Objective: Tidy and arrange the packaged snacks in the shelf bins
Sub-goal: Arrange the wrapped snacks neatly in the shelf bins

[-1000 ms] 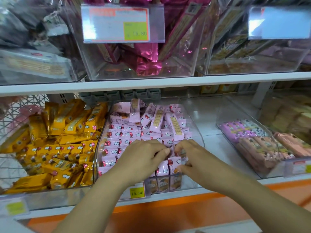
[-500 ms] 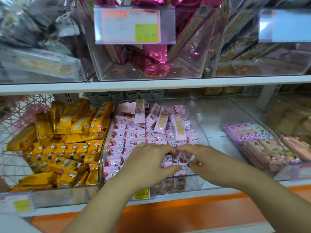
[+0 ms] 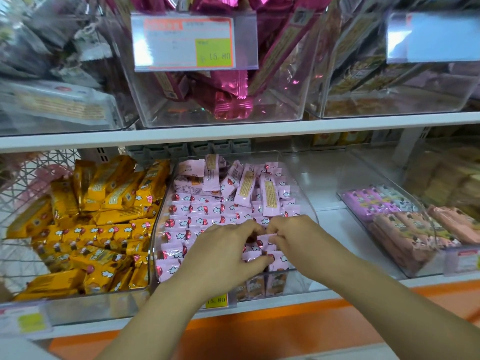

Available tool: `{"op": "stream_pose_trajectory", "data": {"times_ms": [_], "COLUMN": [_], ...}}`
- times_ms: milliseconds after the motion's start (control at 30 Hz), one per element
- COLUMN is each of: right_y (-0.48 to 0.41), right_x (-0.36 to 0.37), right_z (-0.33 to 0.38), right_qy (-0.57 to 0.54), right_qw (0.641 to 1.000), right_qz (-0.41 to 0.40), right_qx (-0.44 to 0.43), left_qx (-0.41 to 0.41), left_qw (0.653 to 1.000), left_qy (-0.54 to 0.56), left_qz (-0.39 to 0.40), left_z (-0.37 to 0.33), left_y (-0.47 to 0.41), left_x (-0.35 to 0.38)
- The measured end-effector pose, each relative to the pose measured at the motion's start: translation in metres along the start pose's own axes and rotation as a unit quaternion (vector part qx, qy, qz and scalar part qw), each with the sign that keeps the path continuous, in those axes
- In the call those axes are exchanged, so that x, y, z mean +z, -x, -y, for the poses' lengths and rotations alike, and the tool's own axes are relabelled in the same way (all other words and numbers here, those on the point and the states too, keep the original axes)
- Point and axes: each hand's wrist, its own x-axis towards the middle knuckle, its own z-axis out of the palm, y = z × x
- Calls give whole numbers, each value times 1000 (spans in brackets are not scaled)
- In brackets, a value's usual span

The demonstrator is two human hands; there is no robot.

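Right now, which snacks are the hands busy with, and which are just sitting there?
Busy with: left hand, right hand, pink packets, middle bin.
Just sitting: yellow packets, magenta packets, purple packets, price tag.

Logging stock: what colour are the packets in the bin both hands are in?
Pale pink packets, with white clouds; head view.

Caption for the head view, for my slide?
Left hand and right hand pinch pink snack packets in the middle clear bin.
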Motion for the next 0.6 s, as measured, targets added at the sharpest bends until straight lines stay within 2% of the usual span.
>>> {"op": "stream_pose_trajectory", "data": {"times_ms": [133,233,300,333,433,500,600], "right_y": [6,6,-1,-5,-18,-25,-27], "right_x": [-13,-25,-30,-31,-23,-17,-20], "right_z": [-2,-6,-9,-11,-16,-19,-21], "right_qy": [4,-37,-21,2,94,109,24], "right_qw": [999,998,988,984,985,984,973], "right_qz": [37,-50,-136,-154,-107,-99,-202], "right_qx": [-17,-32,-68,-88,-95,-99,-108], "left_qx": [-5,-5,-9,-9,-12,-12,-10], "left_qw": [1000,1000,1000,1000,1000,1000,1000], "left_qy": [-18,-27,-26,-25,-21,-21,-21], "left_qz": [2,3,8,10,12,12,11], "left_z": [0,-1,-2,-2,-2,-3,-3], "left_y": [-1,-2,-1,-1,0,0,0], "left_x": [1,1,0,0,-1,-1,-2]}}
